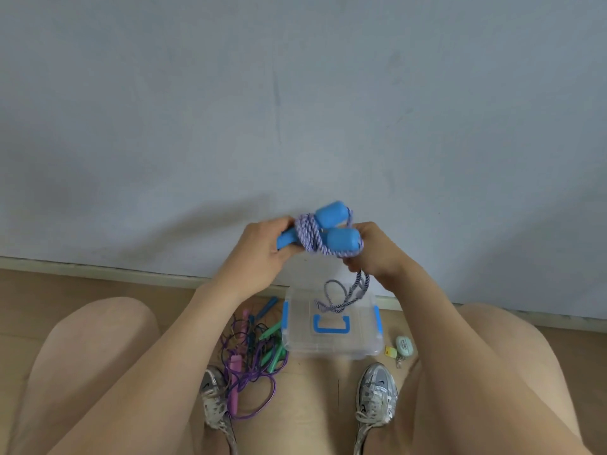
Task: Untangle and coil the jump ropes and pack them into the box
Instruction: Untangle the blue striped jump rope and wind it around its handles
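Note:
I hold a jump rope with two blue handles in front of me, above the box. Its purple-and-white braided cord is wound around the handles. My left hand grips the handles' lower ends. My right hand pinches the cord beside the handle tops, and a loose loop of that cord hangs down from it over the box. The clear plastic box with blue latches and a blue carry handle stands on the floor with its lid on. A tangle of other jump ropes with pink, green and blue handles lies left of it.
I sit with my knees apart and my two grey sneakers on the wooden floor. A pale wall rises just behind the box. A small mint-green case with a yellow tag lies right of the box.

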The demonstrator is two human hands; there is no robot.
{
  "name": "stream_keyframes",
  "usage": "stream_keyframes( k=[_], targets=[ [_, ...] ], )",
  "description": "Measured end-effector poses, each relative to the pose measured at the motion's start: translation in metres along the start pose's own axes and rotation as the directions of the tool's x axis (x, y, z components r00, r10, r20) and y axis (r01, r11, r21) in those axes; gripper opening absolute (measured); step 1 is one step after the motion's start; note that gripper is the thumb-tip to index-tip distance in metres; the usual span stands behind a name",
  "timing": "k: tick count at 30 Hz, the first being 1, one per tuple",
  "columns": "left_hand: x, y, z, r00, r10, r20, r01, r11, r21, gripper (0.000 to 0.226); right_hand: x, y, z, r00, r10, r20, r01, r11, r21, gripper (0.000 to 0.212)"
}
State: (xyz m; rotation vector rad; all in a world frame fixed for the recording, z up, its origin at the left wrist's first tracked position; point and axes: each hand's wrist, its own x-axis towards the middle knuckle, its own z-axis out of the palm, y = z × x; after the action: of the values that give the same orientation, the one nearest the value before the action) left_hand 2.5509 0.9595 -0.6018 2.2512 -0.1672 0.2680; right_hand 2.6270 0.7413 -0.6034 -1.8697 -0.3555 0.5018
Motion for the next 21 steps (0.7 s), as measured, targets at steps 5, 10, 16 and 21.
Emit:
stream_keyframes(
  k=[5, 10, 16, 21],
  targets=[
    [0.002, -0.014, 0.007, 0.968, -0.109, -0.226, 0.156, 0.966, 0.206, 0.035, -0.006, -0.004, 0.023, 0.979, 0.124, 0.161, -0.111, 0.99, -0.088, 0.039],
    [-0.004, -0.011, 0.009, 0.962, -0.224, -0.16, 0.275, 0.762, 0.587, 0.029, -0.02, -0.019, 0.034, 0.943, 0.117, 0.311, -0.059, 0.98, -0.191, 0.043],
    [-0.008, -0.001, 0.011, 0.962, -0.145, 0.232, -0.037, 0.772, 0.635, 0.026, -0.018, -0.026, 0.033, 0.968, -0.158, 0.195, 0.208, 0.939, -0.274, 0.04],
    [0.0, -0.01, 0.007, 0.965, -0.018, 0.263, -0.092, 0.912, 0.399, 0.033, -0.006, -0.017, 0.012, 0.951, -0.291, -0.105, 0.26, 0.936, -0.237, 0.027]
  ],
)
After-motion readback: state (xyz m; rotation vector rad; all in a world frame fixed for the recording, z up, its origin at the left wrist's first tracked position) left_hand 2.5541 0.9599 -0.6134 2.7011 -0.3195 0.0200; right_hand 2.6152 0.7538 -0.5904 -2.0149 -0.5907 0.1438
